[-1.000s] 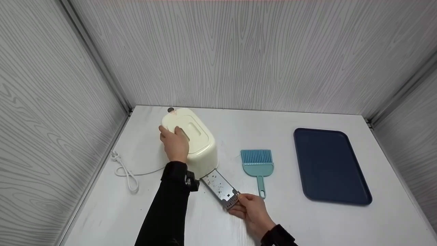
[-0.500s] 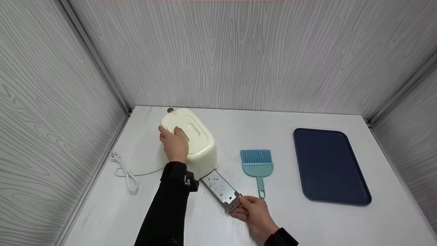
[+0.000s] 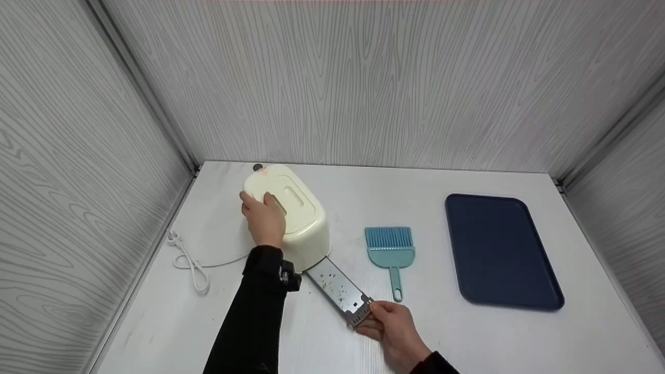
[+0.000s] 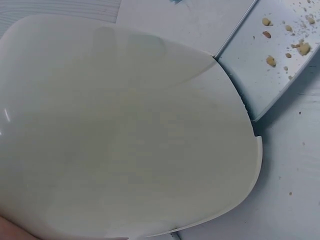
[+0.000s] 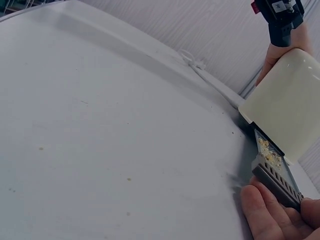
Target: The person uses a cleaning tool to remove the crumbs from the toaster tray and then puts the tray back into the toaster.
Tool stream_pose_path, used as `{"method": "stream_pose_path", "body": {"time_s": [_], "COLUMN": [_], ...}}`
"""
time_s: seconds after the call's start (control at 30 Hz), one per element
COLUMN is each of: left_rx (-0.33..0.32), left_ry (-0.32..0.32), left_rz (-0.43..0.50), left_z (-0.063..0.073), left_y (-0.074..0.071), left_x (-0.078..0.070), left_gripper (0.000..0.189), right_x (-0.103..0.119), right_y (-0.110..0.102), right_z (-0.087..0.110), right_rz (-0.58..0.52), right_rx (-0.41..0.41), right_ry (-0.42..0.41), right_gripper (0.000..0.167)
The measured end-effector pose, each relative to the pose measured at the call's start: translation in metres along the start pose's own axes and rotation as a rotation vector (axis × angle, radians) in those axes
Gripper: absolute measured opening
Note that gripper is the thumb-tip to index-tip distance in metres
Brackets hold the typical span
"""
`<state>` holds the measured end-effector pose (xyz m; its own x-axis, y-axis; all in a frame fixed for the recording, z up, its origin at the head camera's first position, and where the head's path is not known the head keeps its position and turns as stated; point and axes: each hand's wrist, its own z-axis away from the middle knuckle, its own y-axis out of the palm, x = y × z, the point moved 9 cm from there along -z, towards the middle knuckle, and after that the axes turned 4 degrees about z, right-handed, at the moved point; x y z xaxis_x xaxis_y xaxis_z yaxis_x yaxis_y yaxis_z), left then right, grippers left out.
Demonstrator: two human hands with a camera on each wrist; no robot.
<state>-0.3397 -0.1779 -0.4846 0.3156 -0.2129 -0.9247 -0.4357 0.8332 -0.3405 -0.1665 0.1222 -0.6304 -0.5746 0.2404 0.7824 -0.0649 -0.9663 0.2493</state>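
A cream toaster (image 3: 306, 244) with a lid on top stands at the left of the table. My left hand (image 3: 265, 221) holds its upper left edge, thumb on the lid and fingers over the side. From the toaster's near end sticks out a metal crumb tray (image 3: 335, 285), its inner end hidden inside. Yellowish and brown crumbs (image 4: 302, 48) lie scattered on it. My right hand (image 3: 392, 330) pinches the tray's slotted grey end (image 5: 277, 185), thumb above and fingers beneath, as the right wrist view shows.
A teal brush with dustpan (image 3: 392, 257) lies right of the tray. Farther right is a dark blue flat tray (image 3: 504, 252). The toaster's white cord (image 3: 195, 265) lies coiled at the left. Wood-grain walls (image 3: 337, 83) enclose the table, and a few loose crumbs (image 5: 129, 179) dot its surface.
The right hand has drawn the crumb tray a little farther out of the toaster, toward the lower right. The left hand and toaster have stayed nearly in place.
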Motion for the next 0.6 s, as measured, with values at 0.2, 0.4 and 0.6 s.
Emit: {"method": "stream_pose_path", "body": {"time_s": [0.2, 0.4, 0.6], "left_rx": [-0.001, -0.024, -0.012], "left_ry": [0.001, 0.003, -0.008], "left_rz": [0.007, 0.011, 0.008], "left_z": [0.0, -0.002, -0.002], "left_y": [0.0, -0.001, 0.0], "left_x": [0.001, 0.001, 0.001], "left_gripper": [0.072, 0.071, 0.072], "right_x": [-0.002, -0.003, -0.002], "right_y": [-0.005, -0.011, -0.019], "right_z": [0.003, 0.007, 0.008], "right_rz": [0.013, -0.002, -0.013], "right_rx": [0.007, 0.009, -0.011], "right_ry": [0.008, 0.022, 0.032], "right_gripper": [0.036, 0.038, 0.038]}}
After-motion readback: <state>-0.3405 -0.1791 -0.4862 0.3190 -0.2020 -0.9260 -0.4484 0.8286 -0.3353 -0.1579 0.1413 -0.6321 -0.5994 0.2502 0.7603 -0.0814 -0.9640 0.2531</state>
